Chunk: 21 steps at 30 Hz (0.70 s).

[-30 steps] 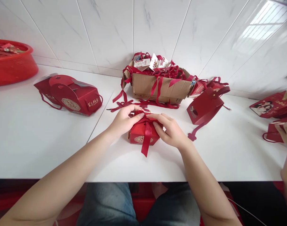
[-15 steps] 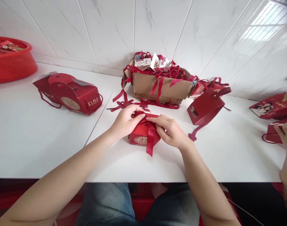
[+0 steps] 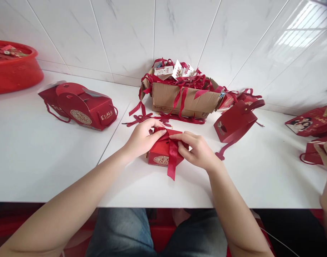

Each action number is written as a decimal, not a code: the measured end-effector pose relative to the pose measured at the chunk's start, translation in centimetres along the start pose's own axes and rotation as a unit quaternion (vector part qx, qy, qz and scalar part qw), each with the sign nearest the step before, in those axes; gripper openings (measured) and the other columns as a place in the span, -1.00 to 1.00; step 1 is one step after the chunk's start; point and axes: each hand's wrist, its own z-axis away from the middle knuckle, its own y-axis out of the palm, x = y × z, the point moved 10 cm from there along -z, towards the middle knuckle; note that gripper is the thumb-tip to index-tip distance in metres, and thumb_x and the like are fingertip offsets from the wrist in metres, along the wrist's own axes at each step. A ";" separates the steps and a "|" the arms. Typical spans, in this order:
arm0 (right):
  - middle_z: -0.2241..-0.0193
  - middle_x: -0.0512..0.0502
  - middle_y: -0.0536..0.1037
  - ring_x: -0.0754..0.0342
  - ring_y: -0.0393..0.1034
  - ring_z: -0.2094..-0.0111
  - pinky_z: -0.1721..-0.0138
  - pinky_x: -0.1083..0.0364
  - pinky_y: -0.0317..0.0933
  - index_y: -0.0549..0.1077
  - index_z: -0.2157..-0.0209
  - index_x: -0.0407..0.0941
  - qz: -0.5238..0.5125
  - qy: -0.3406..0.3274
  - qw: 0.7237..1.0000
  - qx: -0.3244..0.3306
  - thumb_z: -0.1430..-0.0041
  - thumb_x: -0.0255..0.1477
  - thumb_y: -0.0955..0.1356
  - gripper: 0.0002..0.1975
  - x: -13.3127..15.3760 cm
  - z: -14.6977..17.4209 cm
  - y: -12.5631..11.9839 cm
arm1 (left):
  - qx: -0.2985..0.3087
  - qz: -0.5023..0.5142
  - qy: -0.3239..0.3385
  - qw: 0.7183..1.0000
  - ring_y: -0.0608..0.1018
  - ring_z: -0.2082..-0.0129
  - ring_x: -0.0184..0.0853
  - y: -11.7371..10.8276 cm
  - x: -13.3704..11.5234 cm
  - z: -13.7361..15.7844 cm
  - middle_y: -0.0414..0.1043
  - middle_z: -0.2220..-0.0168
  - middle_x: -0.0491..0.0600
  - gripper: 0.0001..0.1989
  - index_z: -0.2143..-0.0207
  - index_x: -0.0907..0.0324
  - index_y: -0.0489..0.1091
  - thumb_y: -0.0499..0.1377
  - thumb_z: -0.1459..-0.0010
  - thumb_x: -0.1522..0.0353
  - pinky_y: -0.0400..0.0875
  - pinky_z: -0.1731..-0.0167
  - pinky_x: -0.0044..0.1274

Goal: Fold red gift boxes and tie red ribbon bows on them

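Observation:
A small red gift box (image 3: 155,157) with a gold round emblem stands on the white table in front of me. Across its top runs a dark red ribbon (image 3: 172,160), one tail hanging down the front. My left hand (image 3: 145,137) pinches the ribbon at the box's top left, thumb pressed on it. From the right, my right hand (image 3: 194,146) is closed on the ribbon, its index finger resting by the knot. The fingers hide part of the knot and the lid.
Behind the box is a cardboard carton (image 3: 186,100) heaped with red ribbons and white tags. Other red boxes stand left (image 3: 92,110) and right (image 3: 234,121). A red plastic basin (image 3: 15,73) is at the far left. Another person's hand (image 3: 326,153) touches a box at the right edge.
My right index finger has drawn slightly to the right along the ribbon. My left hand stays nearly where it was, and the view has shifted a little.

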 end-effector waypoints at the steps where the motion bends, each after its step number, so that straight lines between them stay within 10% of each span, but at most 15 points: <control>1: 0.34 -0.09 0.51 0.15 0.35 0.42 0.38 0.13 0.29 0.44 0.08 -0.13 0.001 0.000 1.000 0.002 -0.17 -0.62 0.23 -0.68 0.0 0.0 0.0 | -0.002 -0.002 0.006 1.000 0.50 0.10 -0.23 -0.1 -0.2 0.0 0.50 0.17 0.03 -0.88 0.37 0.19 0.39 0.17 -0.13 0.31 0.37 0.15 -0.39; 21: 0.56 0.16 0.18 0.21 0.08 0.54 0.49 0.20 0.05 0.17 0.03 -0.06 -0.043 0.043 0.996 0.064 -0.13 -0.61 0.22 -0.63 -0.3 0.3 1.1 | -0.024 -0.018 -0.008 1.000 0.54 0.19 -0.26 -0.6 -0.1 -0.1 0.54 0.25 0.00 -0.94 0.40 0.20 0.41 0.19 -0.11 0.38 0.38 0.26 -0.46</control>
